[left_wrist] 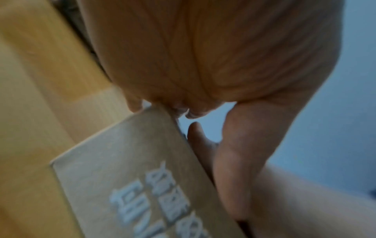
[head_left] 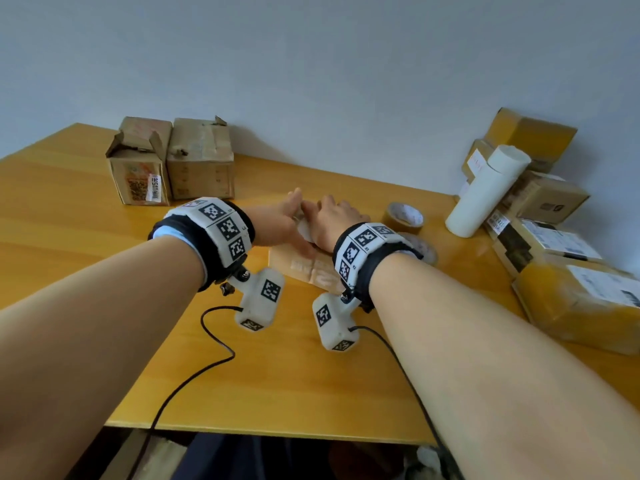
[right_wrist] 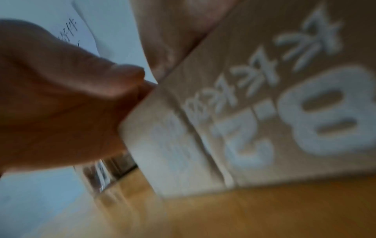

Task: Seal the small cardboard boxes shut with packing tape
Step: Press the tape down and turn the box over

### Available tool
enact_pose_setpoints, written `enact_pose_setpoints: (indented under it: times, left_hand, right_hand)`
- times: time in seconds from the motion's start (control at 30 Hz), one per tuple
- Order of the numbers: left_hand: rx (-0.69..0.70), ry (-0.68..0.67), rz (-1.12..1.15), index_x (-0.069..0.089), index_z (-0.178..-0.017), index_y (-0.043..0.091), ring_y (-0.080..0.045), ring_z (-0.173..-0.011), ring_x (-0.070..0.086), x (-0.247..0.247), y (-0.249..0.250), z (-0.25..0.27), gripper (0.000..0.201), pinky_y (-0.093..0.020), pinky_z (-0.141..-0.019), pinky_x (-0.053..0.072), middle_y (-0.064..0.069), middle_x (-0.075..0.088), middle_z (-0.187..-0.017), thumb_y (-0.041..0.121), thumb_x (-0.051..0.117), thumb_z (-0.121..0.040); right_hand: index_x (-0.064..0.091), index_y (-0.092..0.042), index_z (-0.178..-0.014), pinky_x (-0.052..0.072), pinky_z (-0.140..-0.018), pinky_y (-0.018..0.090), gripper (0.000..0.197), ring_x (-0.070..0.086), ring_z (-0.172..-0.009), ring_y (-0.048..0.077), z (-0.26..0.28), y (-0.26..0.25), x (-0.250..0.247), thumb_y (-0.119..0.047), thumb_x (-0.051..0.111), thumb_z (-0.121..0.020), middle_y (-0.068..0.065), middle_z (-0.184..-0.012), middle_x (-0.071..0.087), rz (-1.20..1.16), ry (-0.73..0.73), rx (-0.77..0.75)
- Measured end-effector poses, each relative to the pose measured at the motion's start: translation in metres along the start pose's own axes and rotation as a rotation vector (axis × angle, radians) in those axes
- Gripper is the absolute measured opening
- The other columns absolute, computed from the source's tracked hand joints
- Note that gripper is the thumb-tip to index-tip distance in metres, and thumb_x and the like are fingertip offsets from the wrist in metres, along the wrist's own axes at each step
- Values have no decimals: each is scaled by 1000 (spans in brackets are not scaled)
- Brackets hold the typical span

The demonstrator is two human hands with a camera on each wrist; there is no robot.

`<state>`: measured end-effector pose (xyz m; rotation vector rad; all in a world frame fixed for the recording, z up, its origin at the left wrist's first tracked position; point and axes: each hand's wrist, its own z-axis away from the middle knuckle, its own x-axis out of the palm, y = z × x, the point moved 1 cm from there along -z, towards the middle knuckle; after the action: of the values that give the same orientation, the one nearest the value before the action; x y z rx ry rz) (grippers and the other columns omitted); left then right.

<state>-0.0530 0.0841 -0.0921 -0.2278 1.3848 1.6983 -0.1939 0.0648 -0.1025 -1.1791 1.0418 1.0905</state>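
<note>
Our fingers (left_wrist: 193,112) curl over top of small box (head_left: 304,268) at bench (head_left: 277,375) centre; left hand (head_left: 277,223) and right hand (head_left: 332,220) hold it. Tape roll (head_left: 403,216) sits near, untouched. Risk, we judge: flaps springing open if grip loosens.

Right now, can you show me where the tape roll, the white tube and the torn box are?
tape roll (head_left: 403,216), head view, top rim.
white tube (head_left: 485,192), head view, middle of its side.
torn box (head_left: 138,168), head view, front face.
</note>
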Motion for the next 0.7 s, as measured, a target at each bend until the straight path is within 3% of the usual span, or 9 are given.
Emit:
enact_pose_setpoints:
  times: [0.07,0.13,0.23,0.33,0.4,0.47,0.57,0.7]
  left_hand:
    - [12,5,-291,-18,-157,25,-21,-153,8,4,8,0,131,-44,-123,15,8,-19,-165,56,79,-74]
    - [5,34,-459,-20,-156,22,-22,-153,5,7,12,1,127,-45,-123,16,7,-28,-162,63,70,-78]
    - [8,87,-695,-21,-155,13,-24,-152,-13,15,14,-2,128,-51,-123,3,-6,-28,-162,76,58,-76]
    - [-6,116,-836,-19,-155,10,-27,-152,-15,18,16,-4,126,-54,-122,-3,-9,-26,-163,81,49,-76]
    - [-20,103,-840,-20,-155,10,-27,-152,-15,17,17,-4,125,-54,-122,-2,-9,-26,-162,79,49,-77]
    - [-22,97,-823,-21,-155,12,-28,-152,-15,17,17,-3,125,-54,-122,-2,-9,-27,-162,78,50,-77]
    - [-2,105,-878,-22,-155,19,-29,-151,-19,19,18,1,117,-56,-121,-6,-9,-27,-162,78,46,-81]
    - [136,107,-973,-22,-154,36,-24,-148,-26,29,21,8,93,-56,-120,-11,-4,-27,-162,61,46,-95]
  right_hand:
    - [52,-15,-131,43,-104,49,38,52,-128,40,0,6,-16,-37,33,-107,15,-129,53,-85,-28,-47]
    - [53,-12,-130,48,-102,47,31,53,-126,39,2,23,-27,-21,30,-110,16,-129,52,-87,-20,-18]
    - [39,-16,-147,47,-102,50,40,53,-125,39,13,49,-21,-28,29,-110,18,-139,50,21,7,89]
    - [26,-18,-153,46,-101,49,44,52,-126,40,14,59,-14,-23,28,-109,20,-144,46,-46,-22,48]
    - [38,-13,-148,47,-90,40,49,59,-116,32,14,67,-20,-41,25,-111,14,-132,56,-218,8,66]
    - [53,-12,-136,47,-86,39,59,62,-106,26,14,73,-16,-55,24,-108,9,-117,63,-298,59,63]
    - [56,-15,-132,48,-99,46,54,59,-111,27,16,72,-11,-56,31,-107,9,-119,62,-202,81,-14]
    - [52,-16,-134,49,-86,38,48,62,-103,25,21,66,-19,-52,34,-108,10,-120,64,-299,81,16]
